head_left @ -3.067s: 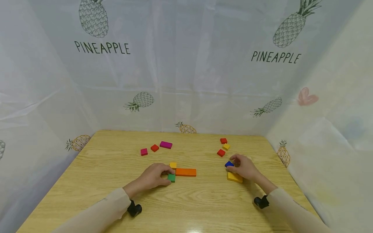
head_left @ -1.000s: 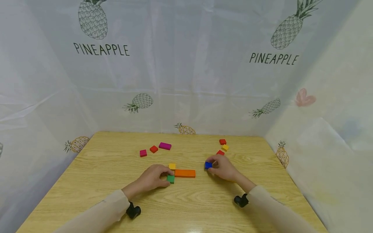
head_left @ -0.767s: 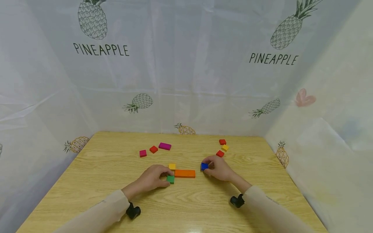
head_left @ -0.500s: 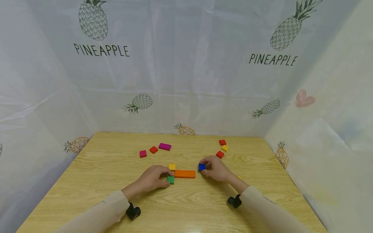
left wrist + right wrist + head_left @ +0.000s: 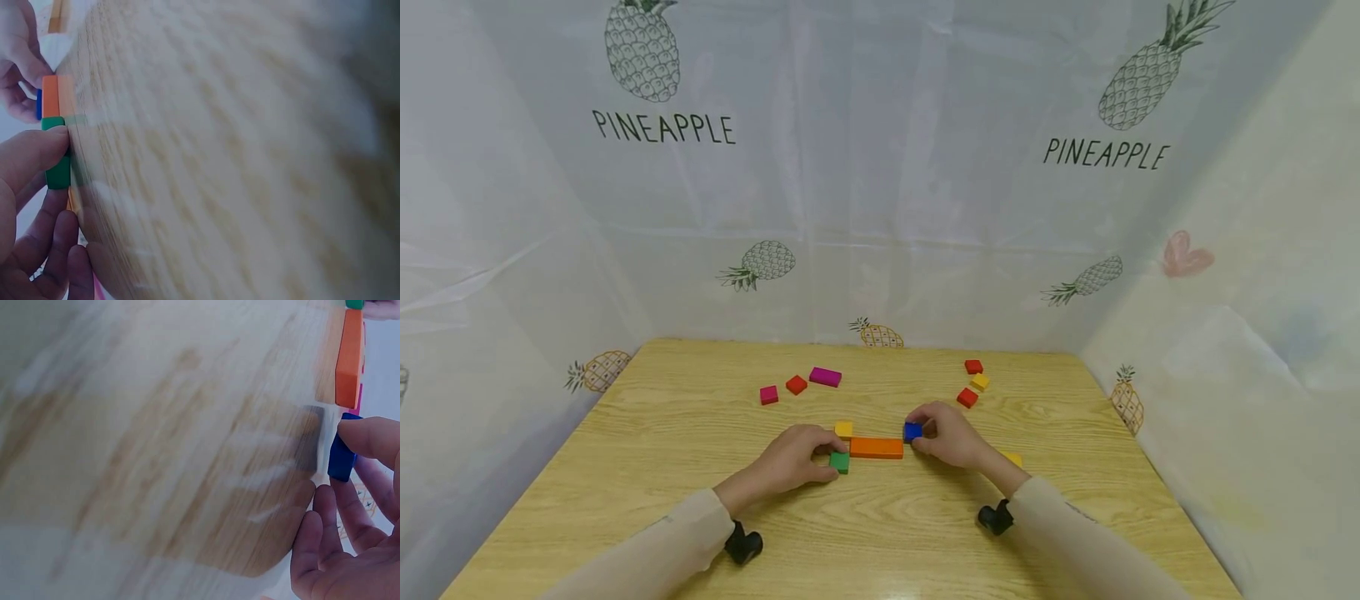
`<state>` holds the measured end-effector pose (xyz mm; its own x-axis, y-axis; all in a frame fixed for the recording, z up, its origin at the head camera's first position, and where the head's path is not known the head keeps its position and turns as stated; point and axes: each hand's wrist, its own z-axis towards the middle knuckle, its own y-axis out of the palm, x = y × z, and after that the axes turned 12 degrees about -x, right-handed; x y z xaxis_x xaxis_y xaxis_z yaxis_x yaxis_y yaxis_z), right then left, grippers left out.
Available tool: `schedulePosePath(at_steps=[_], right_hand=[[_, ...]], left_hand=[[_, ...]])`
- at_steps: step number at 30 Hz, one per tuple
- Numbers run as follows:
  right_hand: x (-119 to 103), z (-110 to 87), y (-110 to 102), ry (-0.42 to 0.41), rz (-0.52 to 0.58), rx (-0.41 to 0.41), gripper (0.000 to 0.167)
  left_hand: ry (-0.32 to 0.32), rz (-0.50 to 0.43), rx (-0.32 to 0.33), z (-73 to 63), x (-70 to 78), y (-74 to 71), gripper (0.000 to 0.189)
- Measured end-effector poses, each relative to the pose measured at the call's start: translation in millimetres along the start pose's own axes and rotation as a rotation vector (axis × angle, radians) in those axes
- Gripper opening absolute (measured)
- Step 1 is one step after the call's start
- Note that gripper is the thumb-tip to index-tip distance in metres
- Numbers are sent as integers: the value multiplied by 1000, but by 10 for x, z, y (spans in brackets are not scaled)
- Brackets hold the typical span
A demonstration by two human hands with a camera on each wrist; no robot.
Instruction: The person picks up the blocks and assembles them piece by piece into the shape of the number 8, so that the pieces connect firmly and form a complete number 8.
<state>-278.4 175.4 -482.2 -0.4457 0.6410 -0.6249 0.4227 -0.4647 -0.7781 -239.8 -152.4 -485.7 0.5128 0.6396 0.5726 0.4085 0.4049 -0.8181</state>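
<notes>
Between thumb and fingers, my left hand (image 5: 793, 457) pinches a small green block (image 5: 839, 462) at the left end of a long orange block (image 5: 877, 448). A small yellow block (image 5: 843, 429) lies just behind the green one. My right hand (image 5: 951, 435) pinches a small blue block (image 5: 913, 432) near the orange block's right end, toward its far corner. In the right wrist view the blue block (image 5: 342, 450) is gripped by thumb and fingers, slightly apart from the orange block (image 5: 349, 359). The left wrist view has the thumb on the green block (image 5: 58, 172).
Back left on the wooden table (image 5: 700, 433) lie a pink block (image 5: 769, 395), a red block (image 5: 797, 385) and a purple block (image 5: 825, 377). Back right are two red blocks (image 5: 967, 397) and a yellow block (image 5: 980, 382). A larger yellow block (image 5: 1012, 459) is partly hidden behind the right forearm.
My right hand has carried the blue block leftward from the right side to the orange block's right end, uncovering part of the larger yellow block. My left hand has stayed on the green block.
</notes>
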Motion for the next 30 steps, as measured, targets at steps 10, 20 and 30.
schedulePosePath(at_steps=[10, 20, 30], right_hand=[[-12, 21, 16, -13, -14, 2, 30], [-21, 27, 28, -11, -9, -1, 28], [-17, 42, 38, 10, -32, 1, 29]], left_hand=[[12, -8, 3, -4, -2, -4, 28], [21, -6, 7, -2, -8, -5, 29], [55, -2, 25, -9, -32, 14, 28]])
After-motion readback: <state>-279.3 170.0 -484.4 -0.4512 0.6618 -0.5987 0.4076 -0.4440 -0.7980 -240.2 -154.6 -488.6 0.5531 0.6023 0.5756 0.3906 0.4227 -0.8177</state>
